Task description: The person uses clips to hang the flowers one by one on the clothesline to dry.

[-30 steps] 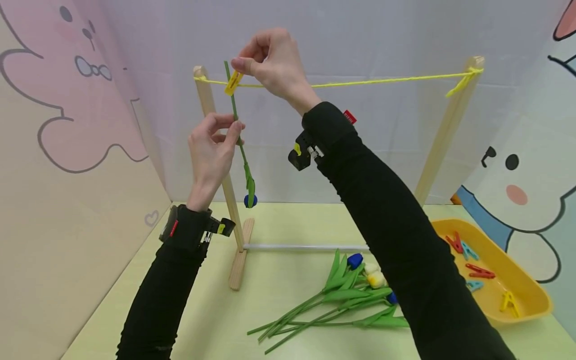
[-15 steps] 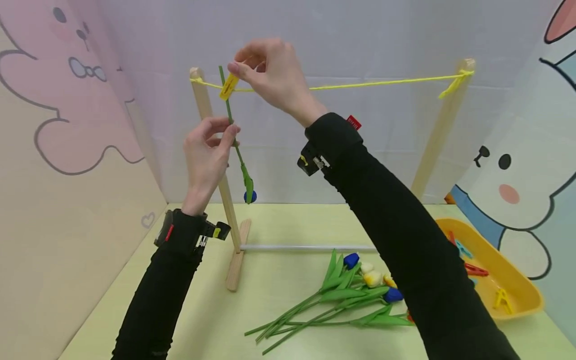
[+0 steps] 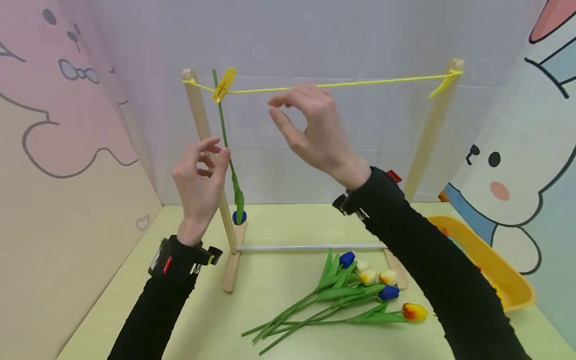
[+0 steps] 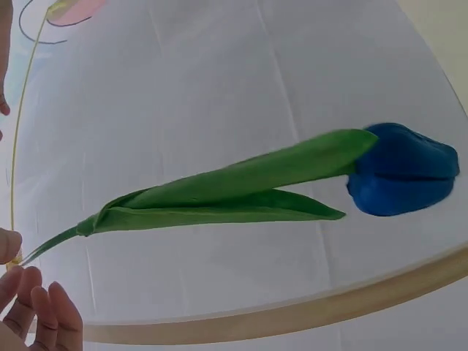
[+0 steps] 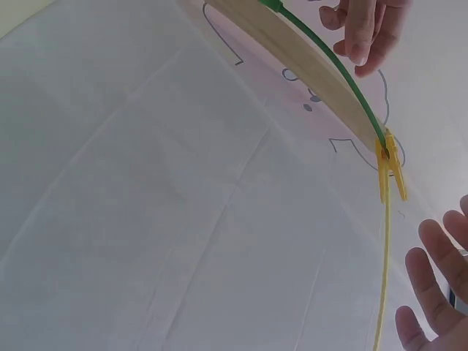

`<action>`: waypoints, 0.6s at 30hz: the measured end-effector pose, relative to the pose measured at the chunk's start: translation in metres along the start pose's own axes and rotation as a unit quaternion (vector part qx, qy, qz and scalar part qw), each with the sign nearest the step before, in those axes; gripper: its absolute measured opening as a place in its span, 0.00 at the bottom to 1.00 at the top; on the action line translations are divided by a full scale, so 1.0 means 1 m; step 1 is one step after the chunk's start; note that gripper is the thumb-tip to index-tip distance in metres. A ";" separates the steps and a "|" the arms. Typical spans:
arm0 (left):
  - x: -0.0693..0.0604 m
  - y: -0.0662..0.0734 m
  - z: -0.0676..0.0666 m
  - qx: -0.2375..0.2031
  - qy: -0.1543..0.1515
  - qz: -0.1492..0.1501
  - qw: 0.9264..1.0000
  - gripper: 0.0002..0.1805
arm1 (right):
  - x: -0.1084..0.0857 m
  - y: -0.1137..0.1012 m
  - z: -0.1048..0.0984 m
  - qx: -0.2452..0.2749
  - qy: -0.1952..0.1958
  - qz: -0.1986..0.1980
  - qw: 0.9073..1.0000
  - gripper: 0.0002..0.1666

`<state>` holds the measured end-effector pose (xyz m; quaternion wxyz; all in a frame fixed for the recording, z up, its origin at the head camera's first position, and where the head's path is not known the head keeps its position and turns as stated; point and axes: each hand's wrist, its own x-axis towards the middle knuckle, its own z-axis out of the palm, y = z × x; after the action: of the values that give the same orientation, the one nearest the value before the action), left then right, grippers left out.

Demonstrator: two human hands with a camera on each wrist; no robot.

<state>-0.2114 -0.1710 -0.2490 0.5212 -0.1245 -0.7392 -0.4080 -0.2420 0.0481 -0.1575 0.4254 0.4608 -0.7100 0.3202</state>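
Note:
A blue artificial tulip hangs head down near the left end of a yellow string. Its stem is clipped there by a yellow clothespin, whose legs show apart in the right wrist view. Beside the stem, my left hand has loosely bent fingers; the right wrist view shows a gap between them and the stem. My right hand is just below the string, right of the clothespin, thumb and forefinger apart with nothing between them. The left wrist view shows the blue bloom and green leaves close up.
A wooden post on a foot stands at left, another post at right. Several tulips lie on the table, blooms to the right. A yellow basin is partly behind my right sleeve.
My right hand has let go of the clothespin and moved right and down. My left hand has released the stem and dropped slightly. The tulip now hangs from the string.

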 end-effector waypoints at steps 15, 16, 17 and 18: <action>-0.051 -0.003 0.001 0.013 -0.069 0.062 0.996 0.13 | -0.126 0.011 -0.042 -0.040 -0.057 0.022 0.997 0.08; -0.055 -0.004 0.002 0.017 -0.079 0.063 0.995 0.14 | -0.134 0.013 -0.045 -0.035 -0.054 0.036 0.997 0.09; -0.058 -0.005 0.002 0.022 -0.089 0.063 0.994 0.14 | -0.143 0.016 -0.048 -0.031 -0.052 0.049 0.997 0.10; -0.062 -0.006 0.002 0.026 -0.100 0.061 0.993 0.15 | -0.150 0.018 -0.051 -0.028 -0.050 0.060 0.997 0.11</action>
<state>-0.1900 -0.1580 -0.3057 0.4719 -0.1957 -0.7890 -0.3414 -0.2108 0.1552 -0.2719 0.3820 0.4208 -0.7655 0.3016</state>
